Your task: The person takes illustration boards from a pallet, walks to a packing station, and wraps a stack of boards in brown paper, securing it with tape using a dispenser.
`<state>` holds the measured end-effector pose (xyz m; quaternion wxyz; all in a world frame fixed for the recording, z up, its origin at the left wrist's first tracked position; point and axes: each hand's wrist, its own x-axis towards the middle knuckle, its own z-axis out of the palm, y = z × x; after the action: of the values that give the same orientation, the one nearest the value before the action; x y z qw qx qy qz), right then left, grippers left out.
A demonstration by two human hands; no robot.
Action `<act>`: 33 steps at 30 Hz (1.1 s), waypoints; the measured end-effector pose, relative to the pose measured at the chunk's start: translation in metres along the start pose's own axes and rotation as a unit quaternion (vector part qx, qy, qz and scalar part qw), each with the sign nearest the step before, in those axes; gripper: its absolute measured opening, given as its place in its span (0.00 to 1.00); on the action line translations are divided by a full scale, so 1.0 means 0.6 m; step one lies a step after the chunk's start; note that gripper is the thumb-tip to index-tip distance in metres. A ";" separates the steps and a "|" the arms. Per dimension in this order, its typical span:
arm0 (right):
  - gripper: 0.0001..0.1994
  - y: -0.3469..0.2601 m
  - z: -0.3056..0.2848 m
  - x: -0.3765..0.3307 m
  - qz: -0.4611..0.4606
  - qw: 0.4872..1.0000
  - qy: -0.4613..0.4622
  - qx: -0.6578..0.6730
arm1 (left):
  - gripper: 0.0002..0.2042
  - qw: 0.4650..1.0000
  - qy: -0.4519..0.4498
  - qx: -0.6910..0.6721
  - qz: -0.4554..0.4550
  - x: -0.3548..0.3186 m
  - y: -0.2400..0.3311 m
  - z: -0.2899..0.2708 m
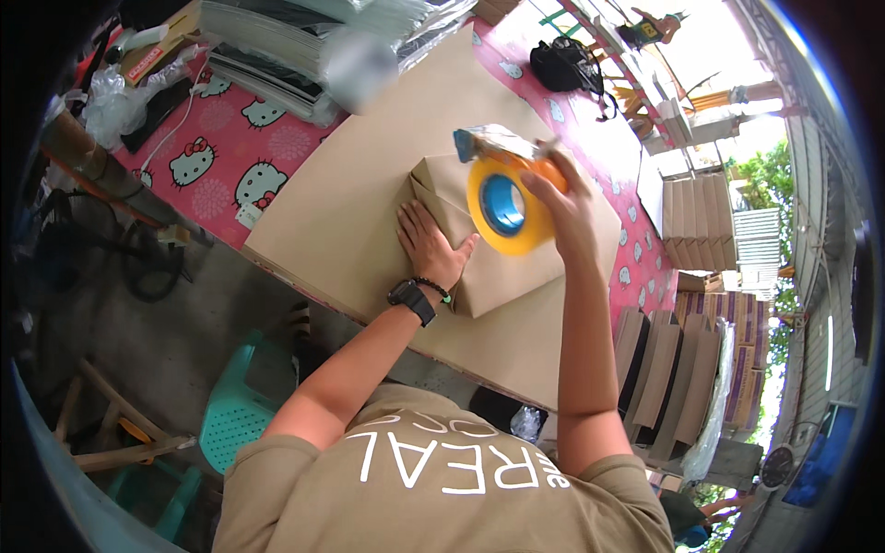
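Note:
A box-shaped parcel wrapped in brown kraft paper [516,272] lies on a large sheet of brown paper [341,175] spread over the table. My left hand [433,246] rests with fingers spread against the parcel's folded left end. A black watch and a beaded bracelet are on that wrist. Above the parcel's right part, my right hand [569,205] grips a tape dispenser [502,207] with an orange-yellow body and a blue hub. Its blue front end points to the far left. Whether any tape reaches the parcel, I cannot tell.
The table has a pink cartoon-cat cover [217,161]. Plastic-wrapped stacks of flat sheets [267,55] stand at its far left. A black bag [564,64] sits at the far right. Folded cardboard [668,378] leans at the right. A green plastic stool [235,415] stands at lower left.

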<state>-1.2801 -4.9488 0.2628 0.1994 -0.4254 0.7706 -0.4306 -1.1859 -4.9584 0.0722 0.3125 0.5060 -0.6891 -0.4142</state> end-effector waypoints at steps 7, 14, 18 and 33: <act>0.32 -0.019 0.045 0.124 0.066 0.898 -0.299 -0.315 | 0.47 0.999 -0.031 0.029 0.015 0.004 0.021 -0.036; 0.29 0.006 0.071 0.190 0.125 0.815 -0.393 -0.407 | 0.47 0.999 -0.029 0.029 0.024 0.009 0.011 -0.026; 0.28 0.008 0.067 0.199 0.166 0.782 -0.409 -0.440 | 0.48 0.998 -0.063 0.024 0.020 0.015 0.016 -0.031; 0.27 0.024 0.025 0.107 0.186 0.739 -0.461 -0.455 | 0.42 0.979 -0.143 0.031 0.145 0.032 0.008 -0.081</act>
<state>-1.3130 -5.0051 0.2463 0.3887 -0.4601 0.7528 0.2655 -1.1526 -4.9884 0.0991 0.2520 0.3455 -0.8051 -0.4110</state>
